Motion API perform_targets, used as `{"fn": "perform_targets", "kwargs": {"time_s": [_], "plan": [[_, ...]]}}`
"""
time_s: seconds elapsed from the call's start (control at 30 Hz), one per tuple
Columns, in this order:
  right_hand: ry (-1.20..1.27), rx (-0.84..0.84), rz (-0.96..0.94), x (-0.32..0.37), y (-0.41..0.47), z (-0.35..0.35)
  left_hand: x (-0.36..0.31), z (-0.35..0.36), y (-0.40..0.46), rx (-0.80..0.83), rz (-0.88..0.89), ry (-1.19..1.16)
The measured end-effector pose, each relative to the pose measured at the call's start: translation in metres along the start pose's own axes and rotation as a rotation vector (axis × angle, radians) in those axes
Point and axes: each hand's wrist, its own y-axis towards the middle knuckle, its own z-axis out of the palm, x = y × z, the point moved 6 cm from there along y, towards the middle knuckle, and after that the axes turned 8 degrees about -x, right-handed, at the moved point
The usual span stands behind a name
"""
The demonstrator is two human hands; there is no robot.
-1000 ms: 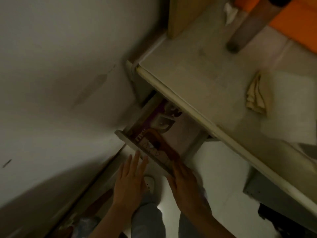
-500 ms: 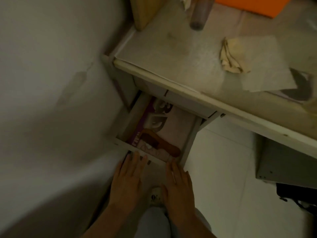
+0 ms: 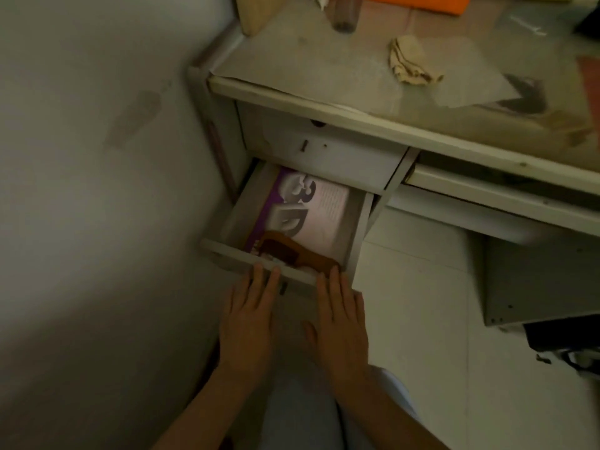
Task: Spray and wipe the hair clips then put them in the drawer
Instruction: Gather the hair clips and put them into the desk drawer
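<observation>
Brown clip (image 3: 293,251) lies on a booklet (image 3: 311,209) at the drawer (image 3: 227,251) front. We set both hands, left (image 3: 248,323) and right (image 3: 341,323), flat with straight fingers against the front panel, gripping nothing, probably to push it shut evenly.

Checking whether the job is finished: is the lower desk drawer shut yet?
No, the pale lower drawer is open: its contents show, and the left hand and right hand lie flat against its front.
</observation>
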Motion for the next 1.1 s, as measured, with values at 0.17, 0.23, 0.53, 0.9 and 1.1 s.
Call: {"fn": "perform_targets", "kwargs": {"time_s": [0.17,0.23,0.53,0.9,1.1], "plan": [[-0.046,-0.003,-0.049,-0.003,0.000,0.005,0.001,0.008,0.000,0.031,0.002,0.009],[-0.046,-0.035,-0.049,-0.003,0.001,0.005,0.004,0.015,-0.002,0.054,0.002,0.040],[0.039,-0.117,-0.093,0.001,0.020,0.008,0.008,0.023,-0.003,0.054,-0.059,0.100],[0.049,-0.054,0.001,-0.018,0.073,0.019,0.001,0.031,0.036,0.112,-0.029,0.209],[0.026,-0.089,-0.003,-0.025,0.094,0.014,-0.010,0.030,0.072,0.092,0.002,0.212]]}}
